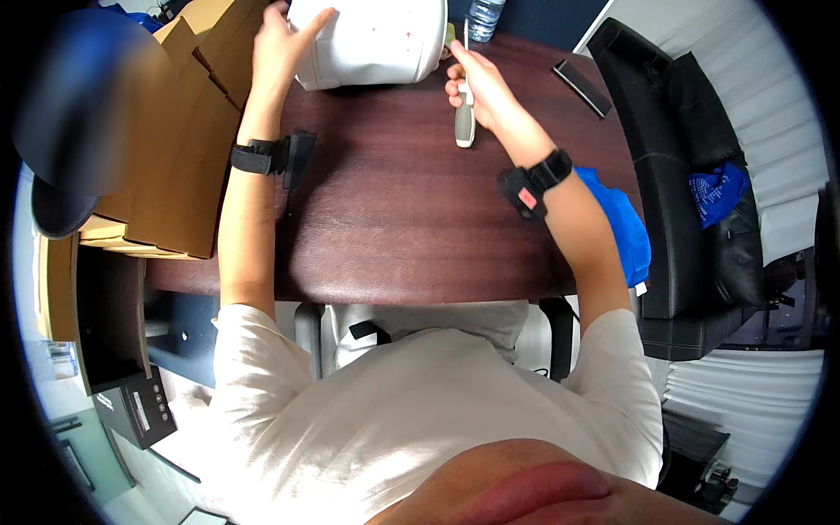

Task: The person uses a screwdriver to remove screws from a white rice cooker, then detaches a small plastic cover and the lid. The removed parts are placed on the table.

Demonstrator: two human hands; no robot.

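Two hands are working at the far edge of a dark wooden table. The left hand is lying open, fingers spread against the side of a large white container (it is tipped on its side). The right hand is gripping a grey-white handled tool, its tip just beside the container's end. Cardboard boxes are sitting to the left, a black chair to the right, a water bottle beyond.
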